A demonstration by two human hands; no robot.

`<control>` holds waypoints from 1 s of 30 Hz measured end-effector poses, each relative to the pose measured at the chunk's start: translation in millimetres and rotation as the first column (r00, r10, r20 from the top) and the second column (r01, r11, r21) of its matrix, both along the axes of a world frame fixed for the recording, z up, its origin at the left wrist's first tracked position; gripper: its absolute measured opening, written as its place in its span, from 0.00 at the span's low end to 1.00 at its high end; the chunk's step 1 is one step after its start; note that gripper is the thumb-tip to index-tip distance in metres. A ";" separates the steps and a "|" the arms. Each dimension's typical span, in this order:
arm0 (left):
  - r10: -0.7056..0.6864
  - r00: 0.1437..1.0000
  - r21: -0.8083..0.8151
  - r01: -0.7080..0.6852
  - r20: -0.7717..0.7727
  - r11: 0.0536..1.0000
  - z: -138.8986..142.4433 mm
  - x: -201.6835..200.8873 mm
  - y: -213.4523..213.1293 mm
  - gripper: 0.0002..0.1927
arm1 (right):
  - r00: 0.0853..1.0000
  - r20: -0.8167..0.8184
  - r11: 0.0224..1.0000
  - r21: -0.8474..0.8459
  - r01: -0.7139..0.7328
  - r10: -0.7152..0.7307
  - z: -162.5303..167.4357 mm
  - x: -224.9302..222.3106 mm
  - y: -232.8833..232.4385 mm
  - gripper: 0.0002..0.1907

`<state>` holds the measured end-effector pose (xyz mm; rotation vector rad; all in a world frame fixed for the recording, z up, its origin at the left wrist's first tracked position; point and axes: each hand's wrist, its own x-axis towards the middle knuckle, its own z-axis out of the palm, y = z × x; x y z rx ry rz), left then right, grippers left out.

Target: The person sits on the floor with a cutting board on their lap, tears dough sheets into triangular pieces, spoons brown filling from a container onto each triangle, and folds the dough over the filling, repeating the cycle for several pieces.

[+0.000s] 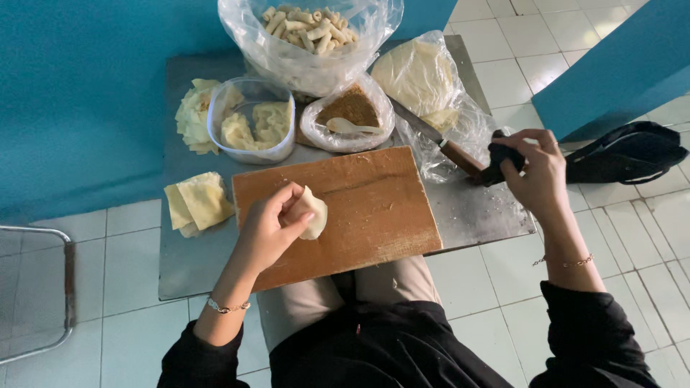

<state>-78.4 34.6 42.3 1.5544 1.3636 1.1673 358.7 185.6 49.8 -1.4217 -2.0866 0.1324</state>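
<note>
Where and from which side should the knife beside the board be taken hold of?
Grip the knife by its brown wooden handle, coming from the right. The handle end points toward the right hand, which holds a dark object beside it, while the blade runs up-left over the plastic bag, so the handle is probably the safest part to hold.

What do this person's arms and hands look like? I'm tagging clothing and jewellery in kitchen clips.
Both hands are bare, with no gloves. The left hand has a thin silver-coloured chain bracelet at the wrist; the right hand has a fine gold-coloured chain bracelet further down the forearm. Black sleeves are pushed up towards the elbows on both arms. No rings or watch can be made out.
</note>
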 end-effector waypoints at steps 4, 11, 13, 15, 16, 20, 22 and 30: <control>-0.041 0.999 -0.043 0.040 -0.011 0.998 -1.3 6.1 0.4 0.13 | 0.990 -0.110 0.985 0.135 0.108 -0.093 -13.4 29.1 13.8 0.19; -0.197 0.966 -0.047 0.207 0.167 0.977 -3.7 18.1 4.9 0.11 | 0.974 0.193 0.991 -0.090 -0.102 0.118 -27.7 15.9 22.1 0.20; -0.220 0.964 -0.077 0.233 0.151 0.969 -4.7 18.7 2.1 0.10 | 0.943 0.332 0.989 0.136 -0.050 0.002 -6.4 -1.1 0.5 0.17; -0.274 0.942 -0.086 0.294 0.191 0.952 -6.0 18.9 1.7 0.11 | 0.956 0.273 0.978 0.139 -0.154 0.112 16.0 -30.9 -19.8 0.17; -0.313 0.919 -0.079 0.339 0.238 0.937 -7.0 19.2 2.1 0.12 | 0.951 0.133 0.957 0.043 -0.287 0.279 21.6 -53.2 -27.8 0.19; -0.347 0.837 -0.094 0.422 0.424 0.902 -12.1 19.5 2.5 0.12 | 0.615 -0.549 0.441 -0.430 -0.788 0.565 15.3 -145.1 -62.7 0.23; -0.230 0.937 -0.115 0.268 0.263 0.957 -15.7 18.8 3.9 0.12 | 0.766 -0.460 0.479 -0.600 -0.641 0.448 7.4 -173.0 -69.6 0.13; -0.005 0.997 -0.141 -0.006 -0.073 0.990 -31.0 15.0 -8.5 0.23 | 0.823 -0.282 0.636 -0.529 -0.561 0.492 -7.9 -192.1 -70.0 0.22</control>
